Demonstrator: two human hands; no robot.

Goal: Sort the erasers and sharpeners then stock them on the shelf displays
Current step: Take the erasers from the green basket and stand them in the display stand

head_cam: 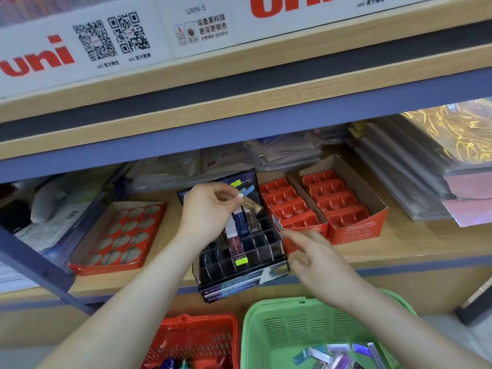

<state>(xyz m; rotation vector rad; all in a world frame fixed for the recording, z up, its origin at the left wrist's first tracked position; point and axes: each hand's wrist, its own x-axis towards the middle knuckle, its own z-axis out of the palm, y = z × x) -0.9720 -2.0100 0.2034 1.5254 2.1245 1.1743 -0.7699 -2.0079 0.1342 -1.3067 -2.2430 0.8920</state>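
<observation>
At the centre of the frame the left hand (pixel 207 209) pinches a slim eraser (pixel 250 205) between thumb and fingertips, tilted just above the clear compartmented display box (pixel 231 291) on the shelf (pixel 399 235). Some of the box's middle slots already hold erasers on end. The right hand (pixel 314 259) is blurred at the box's right edge, its fingers loosely spread and apparently holding nothing. More wrapped erasers (pixel 335 354) lie loose in the green basket (pixel 266 310) at lower right. These pieces look light and stiff, with glossy sleeves that may slip. A pinch on the long sides near one end should suit dropping each into its narrow slot.
</observation>
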